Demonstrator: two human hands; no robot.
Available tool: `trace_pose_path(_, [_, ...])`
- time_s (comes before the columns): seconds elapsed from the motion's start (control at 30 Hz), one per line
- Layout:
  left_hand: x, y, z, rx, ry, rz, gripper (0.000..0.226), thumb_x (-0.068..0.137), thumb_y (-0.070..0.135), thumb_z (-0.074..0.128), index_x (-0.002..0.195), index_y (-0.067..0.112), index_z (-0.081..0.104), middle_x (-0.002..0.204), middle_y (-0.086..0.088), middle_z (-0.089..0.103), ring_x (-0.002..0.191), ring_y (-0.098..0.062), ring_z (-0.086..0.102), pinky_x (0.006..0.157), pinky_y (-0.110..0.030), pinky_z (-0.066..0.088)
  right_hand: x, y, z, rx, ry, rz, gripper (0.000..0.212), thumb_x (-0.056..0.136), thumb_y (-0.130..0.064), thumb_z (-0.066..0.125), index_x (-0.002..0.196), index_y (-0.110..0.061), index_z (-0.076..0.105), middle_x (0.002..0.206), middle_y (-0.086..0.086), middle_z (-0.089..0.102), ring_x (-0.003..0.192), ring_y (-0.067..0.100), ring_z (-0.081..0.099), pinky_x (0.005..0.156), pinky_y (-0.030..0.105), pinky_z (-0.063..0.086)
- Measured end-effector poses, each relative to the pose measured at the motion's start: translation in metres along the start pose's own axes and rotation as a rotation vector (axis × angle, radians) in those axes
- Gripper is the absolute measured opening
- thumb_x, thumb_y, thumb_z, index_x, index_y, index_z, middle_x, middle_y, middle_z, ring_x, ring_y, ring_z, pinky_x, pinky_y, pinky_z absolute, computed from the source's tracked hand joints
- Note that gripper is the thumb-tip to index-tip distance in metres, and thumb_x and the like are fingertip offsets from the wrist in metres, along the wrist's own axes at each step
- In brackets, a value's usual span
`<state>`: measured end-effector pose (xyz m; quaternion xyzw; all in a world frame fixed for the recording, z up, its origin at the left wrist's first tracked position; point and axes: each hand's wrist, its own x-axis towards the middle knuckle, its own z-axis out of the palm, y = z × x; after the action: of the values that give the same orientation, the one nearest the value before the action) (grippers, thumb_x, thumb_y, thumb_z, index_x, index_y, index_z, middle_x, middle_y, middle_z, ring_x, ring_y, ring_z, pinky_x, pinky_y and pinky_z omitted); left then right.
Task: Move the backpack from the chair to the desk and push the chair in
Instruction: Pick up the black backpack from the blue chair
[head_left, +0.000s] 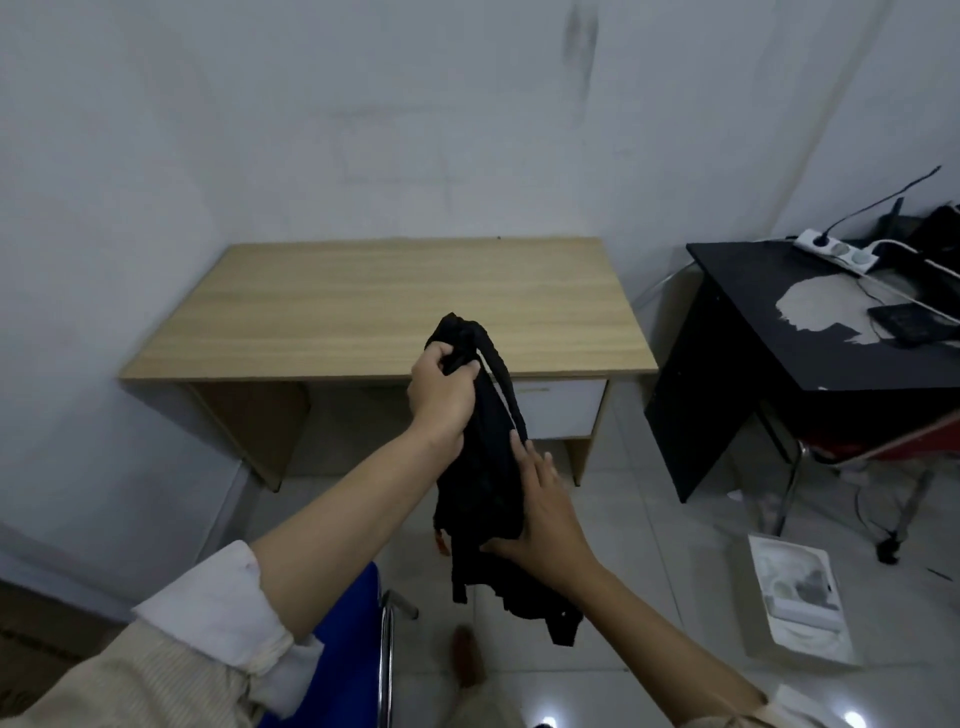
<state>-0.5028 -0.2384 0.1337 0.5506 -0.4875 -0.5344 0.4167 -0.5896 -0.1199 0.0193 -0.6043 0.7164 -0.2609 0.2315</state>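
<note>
A limp black backpack (480, 483) hangs in the air in front of the light wooden desk (332, 306). My left hand (441, 395) is clenched around its top handle. My right hand (545, 514) presses flat against its lower right side, thumb under the fabric. Straps dangle below. The blue chair (345, 639) with a chrome frame sits at the bottom left, under my left forearm, a good step back from the desk. The desk's top is bare and has a white drawer (563, 408) at the right.
A black table (810, 343) with a power strip, cables and a dark device stands to the right, a red chair tucked beneath it. A white packaging tray (797, 597) lies on the tiled floor at right. Walls close in behind and left of the desk.
</note>
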Motion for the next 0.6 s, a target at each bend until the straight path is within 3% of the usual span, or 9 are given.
trace_pose_path(0.13, [0.037, 0.014, 0.016, -0.1, -0.006, -0.017, 0.007, 0.091, 0.01, 0.058, 0.087, 0.014, 0.054, 0.09, -0.01, 0.061, 0.087, -0.03, 0.06, 0.08, -0.046, 0.053, 0.049, -0.001, -0.004, 0.282, 0.134, -0.051, 0.11, 0.075, -0.036, 0.078, 0.151, -0.031, -0.002, 0.157, -0.001, 0.024, 0.142, 0.019, 0.029, 0.113, 0.055, 0.032])
trace_pose_path(0.23, [0.064, 0.027, 0.018, -0.135, -0.037, -0.008, 0.004, 0.092, 0.011, 0.058, 0.091, 0.01, 0.054, 0.092, -0.011, 0.062, 0.088, -0.031, 0.062, 0.089, -0.054, 0.052, 0.082, -0.004, -0.007, 0.42, 0.187, -0.071, 0.081, 0.089, -0.015, 0.065, 0.147, -0.042, 0.016, 0.144, -0.006, 0.048, 0.125, 0.003, 0.051, 0.103, 0.034, 0.049])
trace_pose_path(0.33, [0.102, 0.048, 0.014, -0.11, -0.042, 0.078, 0.008, 0.092, 0.013, 0.059, 0.096, 0.008, 0.054, 0.101, -0.012, 0.065, 0.095, -0.03, 0.063, 0.089, -0.053, 0.054, 0.131, -0.009, -0.013, 0.464, 0.271, -0.075, 0.072, 0.087, 0.009, 0.051, 0.134, -0.045, 0.039, 0.11, -0.013, 0.068, 0.098, -0.005, 0.063, 0.078, 0.016, 0.055])
trace_pose_path(0.43, [0.138, 0.073, 0.004, -0.022, -0.057, 0.248, 0.013, 0.09, 0.02, 0.062, 0.091, 0.01, 0.054, 0.096, -0.011, 0.066, 0.091, -0.026, 0.063, 0.082, -0.042, 0.053, 0.183, -0.019, -0.018, 0.432, 0.348, -0.088, 0.065, 0.081, 0.02, 0.045, 0.126, -0.027, 0.054, 0.1, -0.013, 0.069, 0.091, -0.003, 0.065, 0.069, 0.018, 0.056])
trace_pose_path(0.5, [0.168, 0.089, -0.006, -0.009, -0.093, 0.321, 0.023, 0.09, 0.034, 0.061, 0.091, 0.011, 0.057, 0.089, -0.01, 0.064, 0.087, -0.024, 0.063, 0.078, -0.04, 0.05, 0.221, -0.031, -0.019, 0.449, 0.372, -0.098, 0.059, 0.083, 0.019, 0.045, 0.124, -0.022, 0.057, 0.1, -0.008, 0.071, 0.091, 0.006, 0.067, 0.069, 0.03, 0.059])
trace_pose_path(0.6, [0.207, 0.101, -0.025, -0.071, -0.116, 0.334, 0.033, 0.096, 0.048, 0.044, 0.092, 0.021, 0.063, 0.096, -0.001, 0.066, 0.096, -0.02, 0.065, 0.092, -0.038, 0.049, 0.27, -0.051, -0.022, 0.513, 0.398, -0.12, 0.053, 0.084, 0.017, 0.048, 0.12, -0.02, 0.06, 0.098, -0.007, 0.071, 0.09, 0.006, 0.067, 0.072, 0.036, 0.059])
